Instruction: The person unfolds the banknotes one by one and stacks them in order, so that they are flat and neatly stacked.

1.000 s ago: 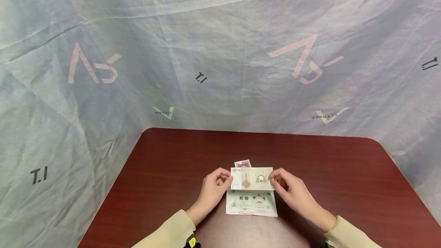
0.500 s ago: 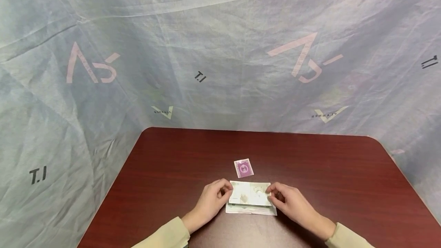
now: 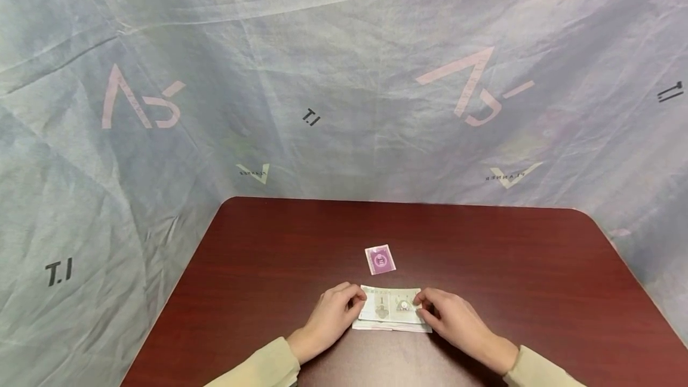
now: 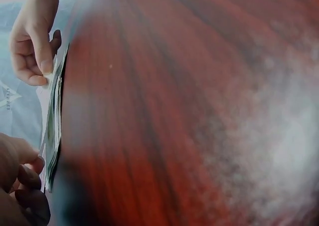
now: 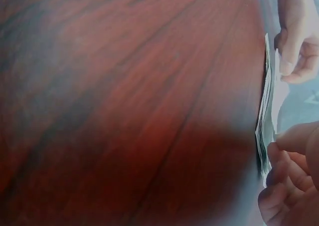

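Observation:
A pale banknote marked 1 is pinched at its left end by my left hand and at its right end by my right hand. It lies over a stack of banknotes, whose near edge shows beneath it. From the side, the left wrist view shows the stack as several thin layers, with the pinched note against its face. In the right wrist view the pinched note stands slightly apart from the stack at one end.
A small purple paper note lies on the dark red table, beyond the stack. Grey printed cloth hangs behind the table and along both sides.
Both hands have lowered the pinched note towards me and down over the stack. The purple note, partly covered before, is now fully visible. The green note on the stack is now covered.

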`<control>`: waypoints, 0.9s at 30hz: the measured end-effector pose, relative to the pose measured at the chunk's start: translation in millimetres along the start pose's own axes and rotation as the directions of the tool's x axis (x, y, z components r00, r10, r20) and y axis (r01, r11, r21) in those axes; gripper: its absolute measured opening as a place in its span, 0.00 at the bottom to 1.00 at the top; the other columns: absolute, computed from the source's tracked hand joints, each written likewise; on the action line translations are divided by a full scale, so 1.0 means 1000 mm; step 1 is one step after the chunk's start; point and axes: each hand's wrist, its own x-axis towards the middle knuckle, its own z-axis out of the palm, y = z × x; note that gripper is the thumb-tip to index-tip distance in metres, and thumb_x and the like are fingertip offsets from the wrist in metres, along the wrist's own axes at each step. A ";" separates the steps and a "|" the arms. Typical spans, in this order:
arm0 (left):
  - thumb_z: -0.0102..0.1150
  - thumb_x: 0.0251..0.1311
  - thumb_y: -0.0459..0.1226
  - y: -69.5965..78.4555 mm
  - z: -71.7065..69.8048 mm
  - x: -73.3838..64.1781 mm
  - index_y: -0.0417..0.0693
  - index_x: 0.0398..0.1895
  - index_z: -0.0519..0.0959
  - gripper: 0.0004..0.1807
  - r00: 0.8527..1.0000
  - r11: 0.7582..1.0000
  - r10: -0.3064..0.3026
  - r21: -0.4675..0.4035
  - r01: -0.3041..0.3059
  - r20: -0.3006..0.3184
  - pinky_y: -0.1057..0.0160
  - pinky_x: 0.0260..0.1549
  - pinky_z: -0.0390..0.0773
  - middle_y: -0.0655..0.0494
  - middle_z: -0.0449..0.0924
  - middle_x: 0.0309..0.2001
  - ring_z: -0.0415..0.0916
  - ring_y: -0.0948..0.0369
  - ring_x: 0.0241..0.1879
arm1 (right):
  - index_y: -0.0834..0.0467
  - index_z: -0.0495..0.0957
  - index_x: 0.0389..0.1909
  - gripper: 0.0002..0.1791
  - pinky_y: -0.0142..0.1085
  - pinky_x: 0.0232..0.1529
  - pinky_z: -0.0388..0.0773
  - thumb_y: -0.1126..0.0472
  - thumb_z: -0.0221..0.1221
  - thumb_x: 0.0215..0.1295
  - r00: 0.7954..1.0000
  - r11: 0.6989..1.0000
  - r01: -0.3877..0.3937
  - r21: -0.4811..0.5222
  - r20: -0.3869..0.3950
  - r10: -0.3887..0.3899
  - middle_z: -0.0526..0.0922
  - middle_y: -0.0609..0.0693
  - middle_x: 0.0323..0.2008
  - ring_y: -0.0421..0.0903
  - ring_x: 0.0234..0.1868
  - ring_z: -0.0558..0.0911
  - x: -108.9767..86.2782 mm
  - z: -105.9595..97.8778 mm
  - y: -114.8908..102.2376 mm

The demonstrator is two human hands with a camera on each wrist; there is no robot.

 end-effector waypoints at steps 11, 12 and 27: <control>0.69 0.58 0.28 0.000 0.001 -0.001 0.51 0.30 0.84 0.08 0.999 0.995 0.010 0.101 -0.015 0.049 0.74 0.26 0.69 0.65 0.74 0.27 0.65 0.74 0.25 | 0.48 0.82 0.39 0.09 0.33 0.27 0.74 0.64 0.70 0.64 0.995 0.998 -0.017 -0.054 0.094 0.022 0.80 0.32 0.30 0.27 0.30 0.74 0.004 0.000 0.002; 0.69 0.58 0.28 0.000 0.000 -0.001 0.51 0.31 0.84 0.07 0.998 0.994 0.007 0.109 -0.013 0.055 0.73 0.25 0.69 0.65 0.74 0.27 0.65 0.74 0.25 | 0.48 0.82 0.40 0.09 0.33 0.26 0.73 0.63 0.70 0.64 0.994 0.998 -0.014 -0.057 0.107 0.020 0.79 0.31 0.29 0.27 0.29 0.74 0.005 -0.001 0.002; 0.74 0.59 0.38 -0.003 -0.007 -0.003 0.56 0.39 0.88 0.06 0.993 0.984 0.012 0.175 -0.033 0.121 0.68 0.23 0.72 0.67 0.80 0.36 0.72 0.73 0.28 | 0.46 0.83 0.32 0.06 0.32 0.23 0.70 0.61 0.70 0.63 0.957 0.994 0.076 -0.083 0.286 -0.049 0.76 0.30 0.23 0.27 0.23 0.70 0.047 -0.017 -0.002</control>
